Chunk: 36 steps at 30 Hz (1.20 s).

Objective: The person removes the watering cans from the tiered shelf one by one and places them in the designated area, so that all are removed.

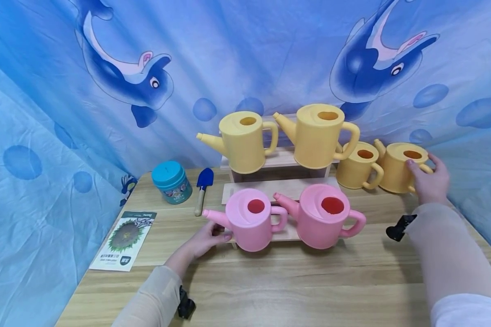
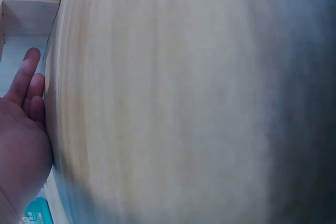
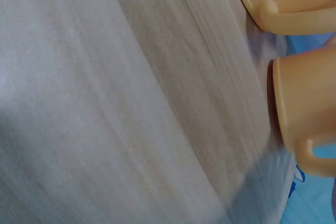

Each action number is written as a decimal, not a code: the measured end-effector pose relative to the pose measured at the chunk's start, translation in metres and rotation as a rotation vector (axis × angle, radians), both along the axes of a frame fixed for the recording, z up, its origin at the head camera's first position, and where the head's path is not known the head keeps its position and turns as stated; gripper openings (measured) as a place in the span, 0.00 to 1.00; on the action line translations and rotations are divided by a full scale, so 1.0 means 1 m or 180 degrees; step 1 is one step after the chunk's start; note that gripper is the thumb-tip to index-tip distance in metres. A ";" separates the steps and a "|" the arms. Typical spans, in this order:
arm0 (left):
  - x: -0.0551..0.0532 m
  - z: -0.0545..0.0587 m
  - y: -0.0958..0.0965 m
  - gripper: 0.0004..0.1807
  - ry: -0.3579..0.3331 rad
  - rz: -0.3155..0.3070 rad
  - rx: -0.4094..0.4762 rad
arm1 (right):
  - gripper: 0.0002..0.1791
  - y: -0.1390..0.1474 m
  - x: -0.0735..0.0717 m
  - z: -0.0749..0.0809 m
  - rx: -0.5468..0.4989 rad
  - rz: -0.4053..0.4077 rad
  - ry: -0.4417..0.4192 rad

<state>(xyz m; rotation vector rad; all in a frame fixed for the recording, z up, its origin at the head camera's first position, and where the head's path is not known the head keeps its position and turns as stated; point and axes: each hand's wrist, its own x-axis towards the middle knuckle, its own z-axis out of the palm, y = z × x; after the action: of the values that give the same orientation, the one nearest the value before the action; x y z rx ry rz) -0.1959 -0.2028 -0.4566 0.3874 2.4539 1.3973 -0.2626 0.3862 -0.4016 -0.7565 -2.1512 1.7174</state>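
My right hand (image 1: 433,181) grips the far-right yellow watering can (image 1: 397,170) near its handle, with the thumb on its top by the opening. This can stands on the table beside another yellow watering can (image 1: 353,170); both also appear in the right wrist view. At the left front end of a stepped wooden shelf (image 1: 282,185), my left hand (image 1: 206,240) touches the wood, its fingers loosely extended in the left wrist view. Just above it is the spout of a light pink watering can (image 1: 251,231). A deeper pink watering can (image 1: 319,227) shares that lower step.
Two yellow watering cans, a left one (image 1: 245,147) and a right one (image 1: 316,141), stand on the upper step. To the left lie a blue-bladed trowel (image 1: 203,186) and a sunflower seed packet (image 1: 124,240), near a teal lidded tub (image 1: 172,184). Blue dolphin-print cloth (image 1: 249,54) hangs behind the table.
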 end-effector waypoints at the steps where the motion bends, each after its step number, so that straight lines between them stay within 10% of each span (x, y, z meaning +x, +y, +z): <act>1: 0.000 0.000 0.000 0.35 0.0007 0.0002 0.0004 | 0.48 0.000 0.000 0.000 0.0091 0.0022 -0.0011; 16: 0.001 0.001 0.000 0.36 -0.0038 -0.0007 0.0039 | 0.55 0.007 -0.003 0.018 0.0728 0.0694 -0.0214; 23: -0.001 0.001 0.001 0.36 -0.0115 0.0045 0.0052 | 0.56 -0.002 -0.012 0.059 0.1267 0.0966 -0.0185; 36: -0.001 0.000 0.000 0.37 -0.0070 0.0014 -0.0008 | 0.44 -0.089 -0.023 0.133 0.1208 0.1718 0.0318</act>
<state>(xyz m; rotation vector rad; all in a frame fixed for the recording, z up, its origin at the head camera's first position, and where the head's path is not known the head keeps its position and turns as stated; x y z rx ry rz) -0.1973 -0.2033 -0.4565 0.3644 2.4403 1.3929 -0.2860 0.2970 -0.2682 0.0168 -2.6535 1.4336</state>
